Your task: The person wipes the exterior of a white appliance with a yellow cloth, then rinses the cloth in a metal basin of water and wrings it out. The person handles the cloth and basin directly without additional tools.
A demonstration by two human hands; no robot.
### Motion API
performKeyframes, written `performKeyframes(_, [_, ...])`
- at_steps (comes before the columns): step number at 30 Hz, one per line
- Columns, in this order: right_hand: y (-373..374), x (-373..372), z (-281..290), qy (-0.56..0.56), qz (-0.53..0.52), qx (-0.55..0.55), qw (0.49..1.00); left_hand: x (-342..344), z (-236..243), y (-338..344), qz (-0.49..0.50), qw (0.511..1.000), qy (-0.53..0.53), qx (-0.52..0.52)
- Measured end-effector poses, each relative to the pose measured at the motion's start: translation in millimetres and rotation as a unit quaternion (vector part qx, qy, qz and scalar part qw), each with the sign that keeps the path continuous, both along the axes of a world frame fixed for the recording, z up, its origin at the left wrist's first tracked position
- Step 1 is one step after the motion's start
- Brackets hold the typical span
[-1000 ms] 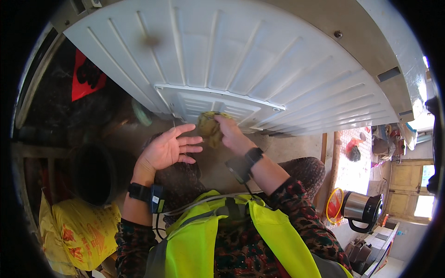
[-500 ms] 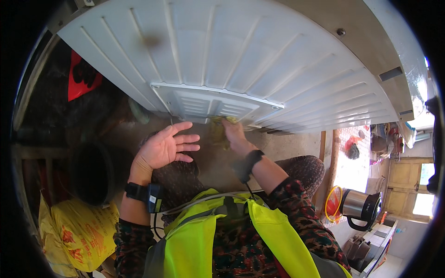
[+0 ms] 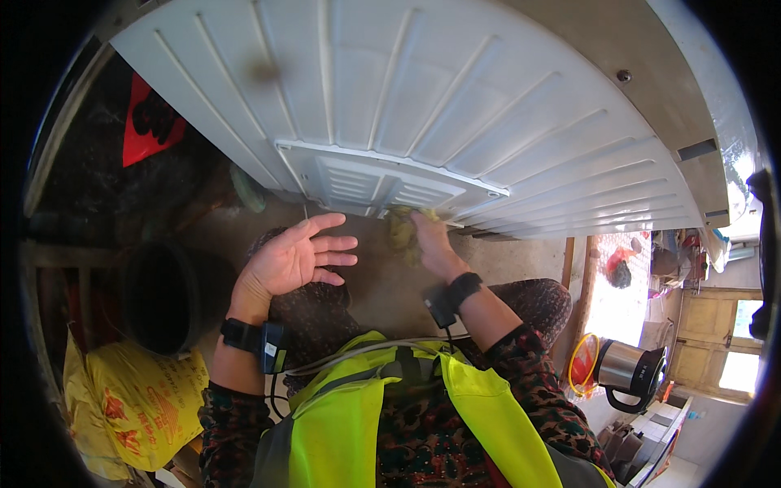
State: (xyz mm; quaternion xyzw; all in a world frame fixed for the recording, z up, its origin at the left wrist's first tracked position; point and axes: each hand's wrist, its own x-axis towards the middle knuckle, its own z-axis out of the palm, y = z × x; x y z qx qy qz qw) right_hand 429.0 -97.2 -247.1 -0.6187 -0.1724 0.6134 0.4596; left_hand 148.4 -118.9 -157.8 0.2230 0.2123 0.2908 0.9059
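Note:
A yellowish cloth [image 3: 402,231] is bunched in my right hand [image 3: 437,247], whose fingers are closed round it. It is at the lower edge of a large white ribbed panel [image 3: 455,89], close below a vented cover plate [image 3: 378,180] set into that panel. Whether the cloth touches the panel there I cannot tell. My left hand [image 3: 294,255] hangs in the air left of the cloth, palm turned up, fingers spread and holding nothing. Both wrists carry black straps with small boxes.
At the left stand a dark round bucket [image 3: 163,301] and a yellow printed sack [image 3: 146,407]. A red sheet [image 3: 150,122] lies farther back. To the right a steel kettle [image 3: 625,371] with a black handle stands near a yellow ring [image 3: 582,365].
My right hand has moved slightly right and down with the cloth. My left hand stays nearly as it was, spread. The panel sits slightly farther right in view.

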Motion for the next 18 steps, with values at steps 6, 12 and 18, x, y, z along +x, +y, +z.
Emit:
performKeyframes(6, [20, -31, -5, -0.005, 0.139, -0.007, 0.990, 3, 5, -1, 0.002, 1.000, 0.012, -0.004])
performKeyframes(12, [-8, 38, 7, -0.035, 0.057, 0.103, 0.992, 0, 0, -2, 0.002, 1.000, 0.007, 0.008])
performKeyframes(18, [0, 9, -10, -0.104, -0.013, -0.039, 0.994, 2, 3, 1, -0.009, 1.000, 0.006, 0.008])
